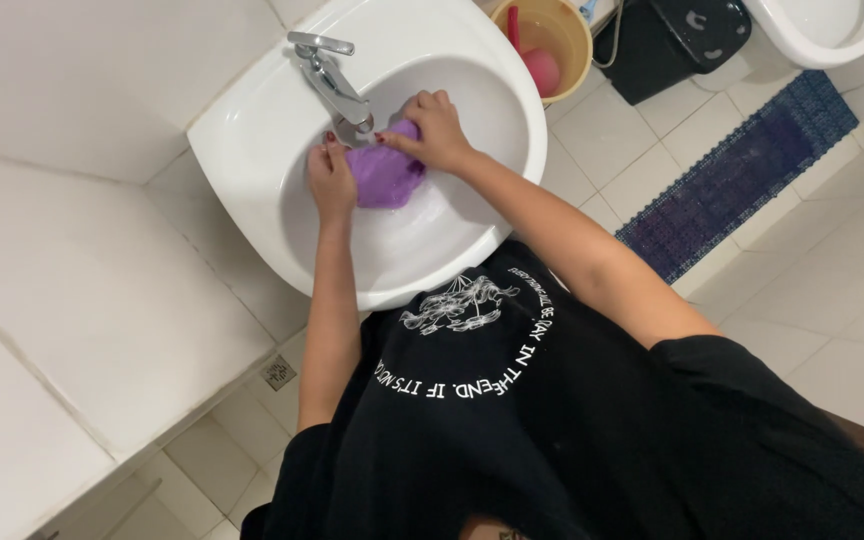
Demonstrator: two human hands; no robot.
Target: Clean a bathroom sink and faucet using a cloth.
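Note:
A purple cloth is bunched in the bowl of a white sink, right under the chrome faucet. My left hand grips the cloth's left side. My right hand closes over its upper right part. Both hands press the cloth together inside the basin. I cannot tell whether water is running from the faucet.
A tan bucket holding a pink scoop stands on the tiled floor behind the sink. A black bin sits beside it, with a white toilet at the top right. A dark blue mat lies on the floor. A floor drain is below the sink.

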